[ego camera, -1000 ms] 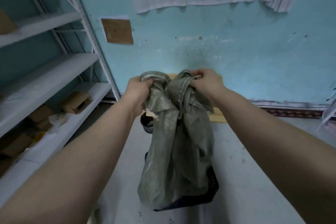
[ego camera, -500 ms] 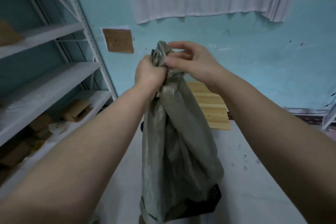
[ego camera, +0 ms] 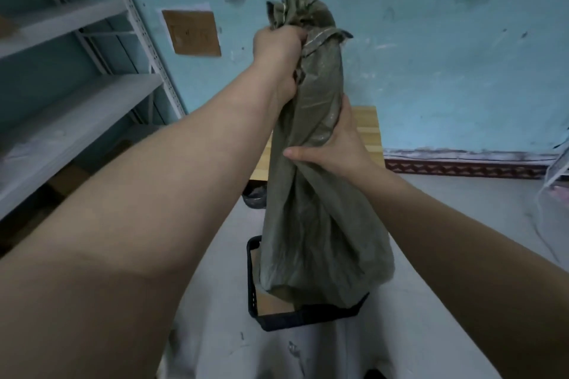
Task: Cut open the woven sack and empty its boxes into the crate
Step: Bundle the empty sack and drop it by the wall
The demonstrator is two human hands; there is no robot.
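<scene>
A grey-green woven sack hangs upside down over a black plastic crate on the floor. My left hand grips the bunched top end of the sack, held high. Lower down, my right hand is wrapped around the sack's middle, thumb across the front. The sack's lower end reaches into the crate and covers most of it. A brown cardboard box shows inside the crate at its left side.
Grey metal shelving runs along the left wall. A wooden pallet lies against the blue back wall behind the sack. A dark round object sits on the floor beyond the crate. White wire shelving stands at the right edge.
My left hand has lifted the sack's top end higher. My right hand has let go of the top and slid down to grasp the sack's middle.
</scene>
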